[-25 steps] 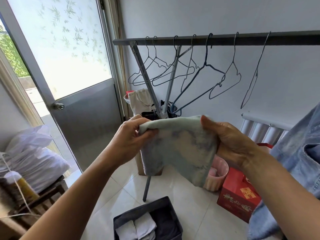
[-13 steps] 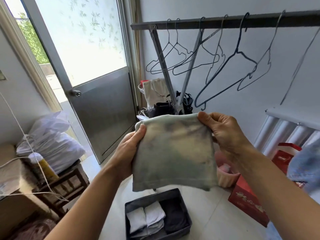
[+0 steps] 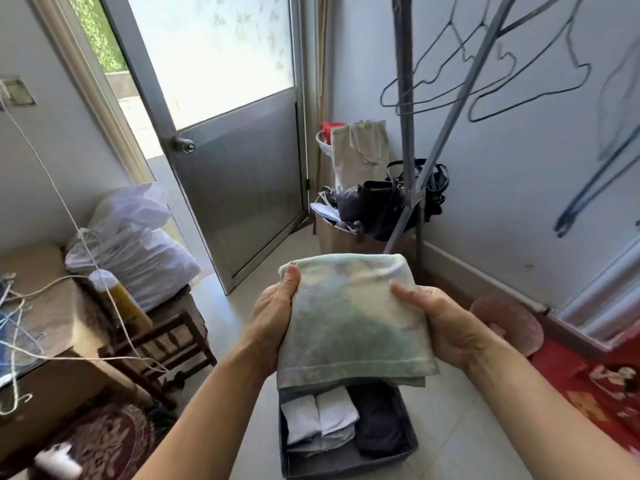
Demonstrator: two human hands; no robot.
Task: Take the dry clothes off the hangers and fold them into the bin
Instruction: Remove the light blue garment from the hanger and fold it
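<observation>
A folded pale green and white cloth (image 3: 349, 320) is held flat in front of me, above the bin. My left hand (image 3: 273, 317) grips its left edge with the thumb on top. My right hand (image 3: 440, 323) grips its right edge the same way. Below it on the floor stands a dark grey fabric bin (image 3: 332, 467) holding folded white pieces (image 3: 322, 422) on the left and a dark folded piece (image 3: 377, 420) on the right. Several bare wire hangers (image 3: 485, 84) hang on the grey drying rack (image 3: 408, 150) at the upper right.
A metal door (image 3: 239, 157) stands ajar ahead. Bags (image 3: 377, 199) are piled in the corner by the rack's legs. A wooden stool (image 3: 162, 344) with white bags (image 3: 135, 251), a bottle and cords is at left. A pink basket (image 3: 512, 323) and red box (image 3: 595, 382) sit at right.
The view has tilted down toward the floor and bin. Both hands have brought the folded cloth lower and flatter, over the bin.
</observation>
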